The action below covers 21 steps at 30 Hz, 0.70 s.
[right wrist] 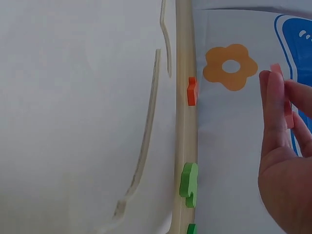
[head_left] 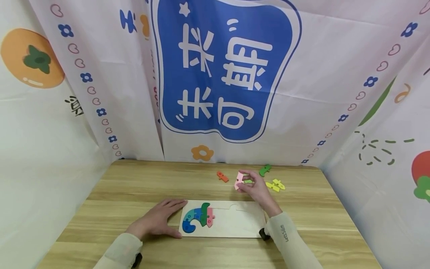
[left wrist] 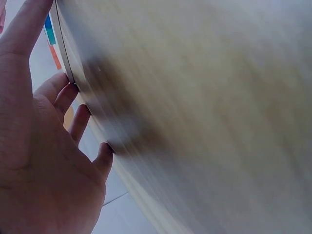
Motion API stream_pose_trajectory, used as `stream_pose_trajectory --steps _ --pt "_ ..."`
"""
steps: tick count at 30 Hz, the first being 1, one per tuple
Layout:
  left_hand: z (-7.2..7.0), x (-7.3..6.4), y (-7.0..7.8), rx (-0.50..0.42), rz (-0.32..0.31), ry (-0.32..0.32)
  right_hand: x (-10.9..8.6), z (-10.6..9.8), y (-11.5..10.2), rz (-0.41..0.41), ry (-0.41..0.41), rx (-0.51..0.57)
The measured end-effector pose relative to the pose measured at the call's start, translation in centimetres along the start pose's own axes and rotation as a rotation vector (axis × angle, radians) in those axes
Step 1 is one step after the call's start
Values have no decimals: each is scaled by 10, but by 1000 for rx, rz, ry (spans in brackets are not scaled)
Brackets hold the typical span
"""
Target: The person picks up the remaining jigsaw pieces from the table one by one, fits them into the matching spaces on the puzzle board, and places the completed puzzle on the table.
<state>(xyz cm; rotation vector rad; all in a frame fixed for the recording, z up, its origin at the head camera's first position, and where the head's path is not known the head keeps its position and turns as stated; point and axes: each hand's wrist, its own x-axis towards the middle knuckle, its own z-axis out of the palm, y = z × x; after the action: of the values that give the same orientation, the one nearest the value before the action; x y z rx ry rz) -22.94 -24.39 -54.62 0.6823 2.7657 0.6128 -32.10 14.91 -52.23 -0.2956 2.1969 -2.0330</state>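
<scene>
A pale wooden puzzle board lies on the table, with blue, teal, green and pink pieces joined in a curved tail shape at its left end. My left hand spans the board's left end, fingers by the far corner and thumb by the near one. In the left wrist view, the left hand has its fingertips on the tabletop beside the board's edge. My right hand pinches a light pink puzzle piece above the table beyond the board. The right wrist view shows the pink piece between thumb and fingers.
Loose pieces lie toward the back of the table: an orange one, a dark green one, yellow ones, and a light green one partly hidden behind the right hand in the head view. Printed cloth hangs behind.
</scene>
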Motion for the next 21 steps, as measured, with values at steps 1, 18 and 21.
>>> stream_pose_trajectory --steps 1,18,21 --pt "0 0 0 -1 0 2 0 0 -1 -1 -11 1" --pt "-3 0 3 -12 5 4 -24 34 -5 75 -325 -144" --pt "-3 0 3 -10 3 3 -27 42 -4 76 -341 -168"
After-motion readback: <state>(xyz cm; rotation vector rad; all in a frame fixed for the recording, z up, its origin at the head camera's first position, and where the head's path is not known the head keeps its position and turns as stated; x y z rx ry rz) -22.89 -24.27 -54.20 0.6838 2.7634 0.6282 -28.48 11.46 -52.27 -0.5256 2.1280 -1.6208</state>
